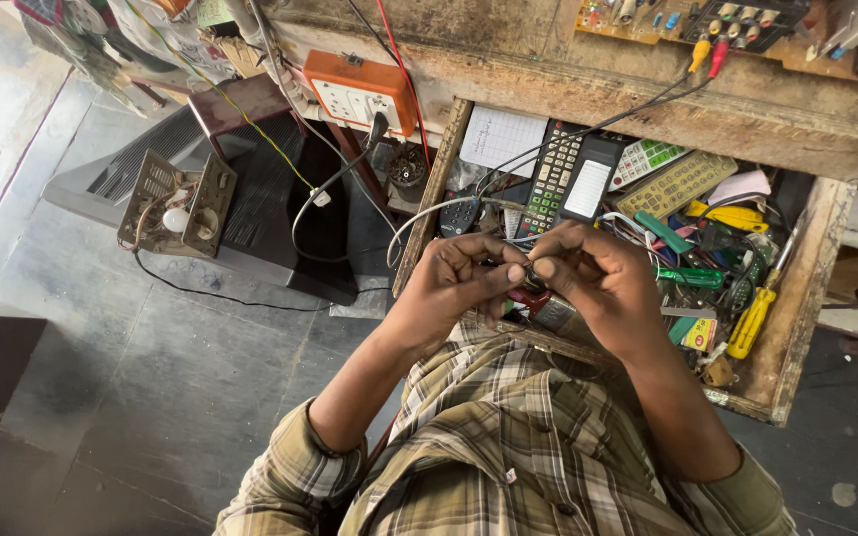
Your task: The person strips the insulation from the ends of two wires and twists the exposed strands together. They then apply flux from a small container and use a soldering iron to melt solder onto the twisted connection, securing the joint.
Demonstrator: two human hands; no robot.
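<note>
Part: small dark piece (526,275) (too small to identify), pinched over open wooden drawer (796,328), at 6 o'clock from remote control (558,179).
Left hand (454,278): fingers curled tight, tips gripping part.
Right hand (593,273): fingers bent closed, thumb and forefinger touching part.

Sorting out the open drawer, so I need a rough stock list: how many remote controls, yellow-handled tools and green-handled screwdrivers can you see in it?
Remote controls: 4, namely the black remote, the white-faced remote, the green-keyed remote and the beige remote
Yellow-handled tools: 2, the upper one and the lower one
Green-handled screwdrivers: 2
Total: 8
The clutter may hide more.
</note>
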